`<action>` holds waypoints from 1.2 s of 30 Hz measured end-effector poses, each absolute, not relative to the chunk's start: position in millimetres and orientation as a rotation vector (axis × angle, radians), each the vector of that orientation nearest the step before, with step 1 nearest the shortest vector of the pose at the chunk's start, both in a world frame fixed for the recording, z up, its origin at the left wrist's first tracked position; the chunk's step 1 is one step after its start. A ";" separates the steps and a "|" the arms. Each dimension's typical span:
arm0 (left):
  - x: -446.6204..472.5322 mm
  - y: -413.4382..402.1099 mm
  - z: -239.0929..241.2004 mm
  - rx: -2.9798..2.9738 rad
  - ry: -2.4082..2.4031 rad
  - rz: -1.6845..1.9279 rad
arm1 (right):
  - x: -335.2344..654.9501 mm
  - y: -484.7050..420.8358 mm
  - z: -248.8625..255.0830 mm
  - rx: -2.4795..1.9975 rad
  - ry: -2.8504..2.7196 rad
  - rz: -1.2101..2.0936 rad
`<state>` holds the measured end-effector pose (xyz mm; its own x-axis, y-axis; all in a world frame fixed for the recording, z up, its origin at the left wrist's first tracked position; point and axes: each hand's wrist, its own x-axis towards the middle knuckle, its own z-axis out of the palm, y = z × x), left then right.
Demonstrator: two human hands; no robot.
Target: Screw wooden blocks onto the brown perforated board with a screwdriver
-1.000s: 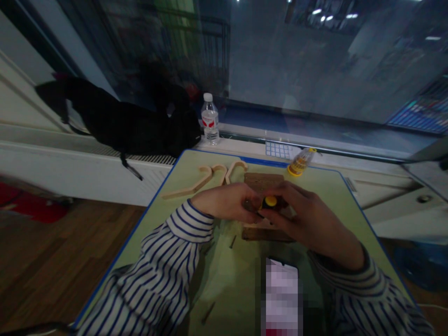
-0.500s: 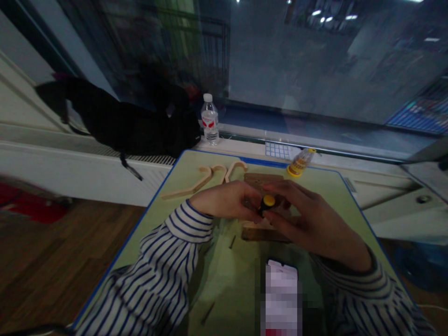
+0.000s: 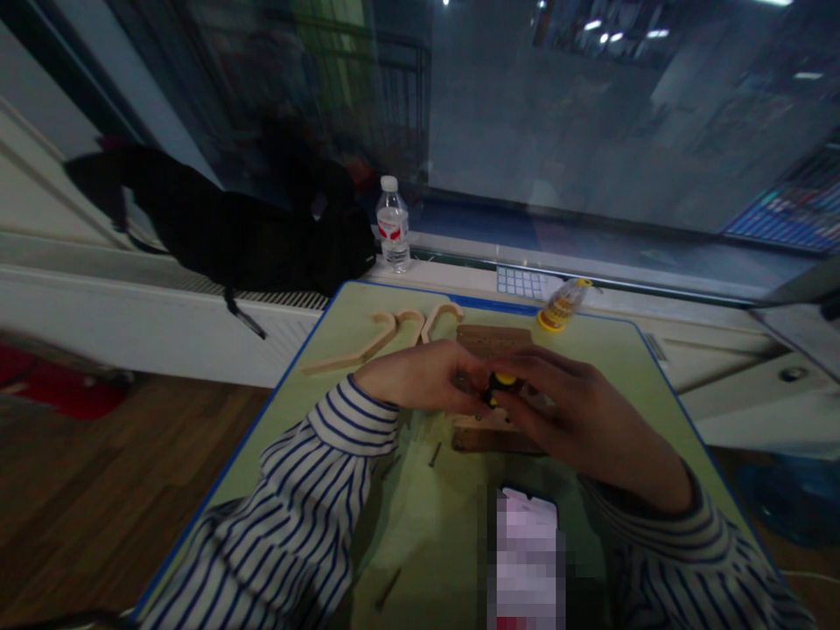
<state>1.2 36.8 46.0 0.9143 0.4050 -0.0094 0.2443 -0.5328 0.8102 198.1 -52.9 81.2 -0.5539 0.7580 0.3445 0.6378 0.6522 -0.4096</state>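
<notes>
Meeting at yellow-capped tool [image 3: 505, 379], left hand [image 3: 420, 378] and right hand [image 3: 581, 416] sit mid table [image 3: 420, 516]

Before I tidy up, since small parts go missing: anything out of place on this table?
Two dark screws lie loose: one beside the wooden board, one near the left sleeve. The yellow bottle lies tipped beyond the board.

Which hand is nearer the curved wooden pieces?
Left. The left hand lies just short of the curved wooden pieces; the right hand is farther right, gripping the yellow-capped tool.
</notes>
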 end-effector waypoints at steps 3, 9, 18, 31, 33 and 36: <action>1.0 36.5 47.6 2.117 0.444 0.204 | 197.4 -53.0 81.4 -1.082 -2.368 0.310; -6.6 36.9 56.4 2.150 0.536 0.108 | 197.0 -52.0 81.1 -1.081 -2.378 0.269; -19.8 39.3 63.2 2.217 0.775 -0.075 | 199.8 -55.0 81.9 -1.061 -2.401 0.191; -19.6 32.0 70.3 2.206 0.752 -0.160 | 197.8 -52.9 82.2 -1.071 -2.403 0.181; -19.3 31.3 72.3 2.211 0.763 -0.176 | 197.8 -52.6 82.1 -1.079 -2.404 0.188; -18.8 30.9 74.7 2.204 0.765 -0.201 | 197.9 -52.6 81.4 -1.084 -2.398 0.187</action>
